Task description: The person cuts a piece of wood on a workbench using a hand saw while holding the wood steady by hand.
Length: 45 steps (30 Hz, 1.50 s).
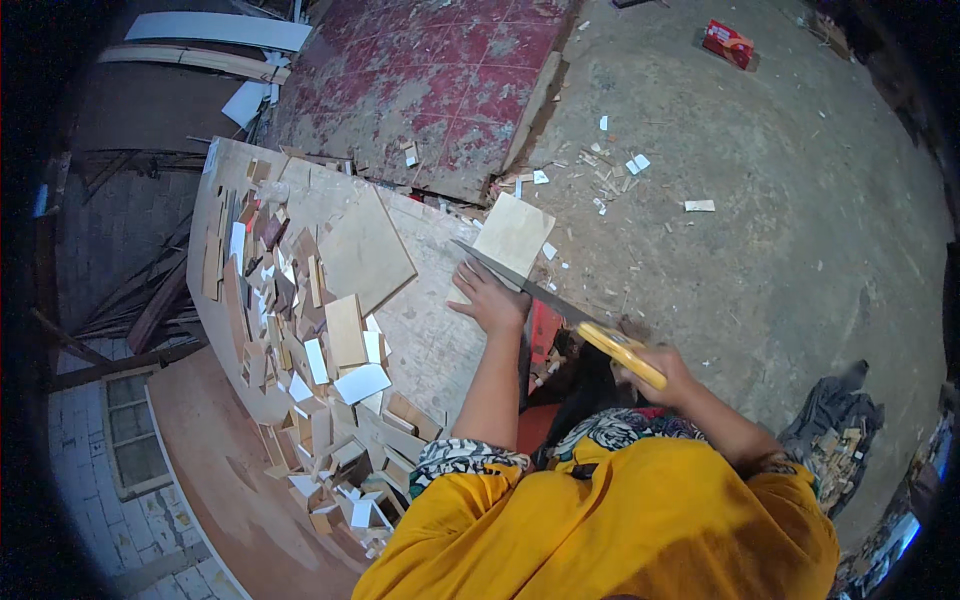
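Observation:
My right hand is closed around the yellow handle of a hand saw. Its grey blade slants up and to the left, across a pale square plywood piece that overhangs the workbench edge. Just on the near side of the blade, my left hand lies on the plywood with fingers spread and thumb out to the left. Part of the plywood is covered by that hand and the blade. The cut line itself is too small to make out.
Wood offcuts and small boxes crowd the left of the workbench, beside a larger plywood sheet. Scraps litter the concrete floor, with a red box farther off. At right lies a dark cloth with wood bits.

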{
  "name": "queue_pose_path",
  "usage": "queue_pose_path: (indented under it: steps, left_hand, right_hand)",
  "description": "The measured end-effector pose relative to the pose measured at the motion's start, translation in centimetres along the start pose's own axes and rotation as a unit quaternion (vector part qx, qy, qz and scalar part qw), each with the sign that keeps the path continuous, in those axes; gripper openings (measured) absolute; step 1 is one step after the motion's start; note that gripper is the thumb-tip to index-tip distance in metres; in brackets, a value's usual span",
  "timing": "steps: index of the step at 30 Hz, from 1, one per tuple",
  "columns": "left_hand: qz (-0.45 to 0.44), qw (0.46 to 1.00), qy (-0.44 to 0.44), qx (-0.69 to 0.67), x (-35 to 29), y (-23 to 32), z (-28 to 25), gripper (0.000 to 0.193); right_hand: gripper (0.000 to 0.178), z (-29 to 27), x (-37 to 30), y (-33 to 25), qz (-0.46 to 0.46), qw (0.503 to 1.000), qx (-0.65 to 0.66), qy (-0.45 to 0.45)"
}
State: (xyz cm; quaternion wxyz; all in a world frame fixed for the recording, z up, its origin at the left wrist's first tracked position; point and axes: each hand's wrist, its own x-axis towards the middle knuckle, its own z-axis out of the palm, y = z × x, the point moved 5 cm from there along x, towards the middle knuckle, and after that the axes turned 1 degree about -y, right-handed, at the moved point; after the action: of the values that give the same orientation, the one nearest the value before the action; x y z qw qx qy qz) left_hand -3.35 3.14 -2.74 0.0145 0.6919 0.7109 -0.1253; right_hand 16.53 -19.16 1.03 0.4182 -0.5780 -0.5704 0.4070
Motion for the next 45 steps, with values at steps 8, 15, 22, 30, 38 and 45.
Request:
queue_pose_path:
  steps: [8,15,22,30,38,45]
  left_hand:
    - [0.021,0.996,0.082,0.026,0.7,-0.5,1.9,0.124]
    - [0.004,1.000,-0.017,0.007,0.3,-0.2,0.5,0.122]
    - [0.007,0.998,0.056,0.015,0.9,-0.4,1.5,0.119]
    - [0.009,1.000,-0.023,0.015,0.3,-0.1,-0.1,0.122]
    - [0.005,1.000,-0.031,0.005,0.3,0.0,-0.1,0.122]
    - [0.058,0.996,-0.026,0.064,0.3,0.3,0.7,0.117]
  right_hand:
    - [0.020,4.2,7.9,-0.5,-0.017,1.000,-0.002,0.001]
    - [0.020,0.9,2.4,-0.8,0.024,1.000,0.017,-0.011]
    - [0.019,4.5,8.4,1.0,-0.012,0.999,-0.025,-0.031]
    - [0.016,-0.2,0.6,-0.3,0.009,1.000,0.003,-0.001]
    - [0.014,3.3,5.9,1.8,-0.039,0.999,-0.008,-0.006]
    - [0.017,3.0,4.2,0.5,-0.029,0.998,0.045,0.020]
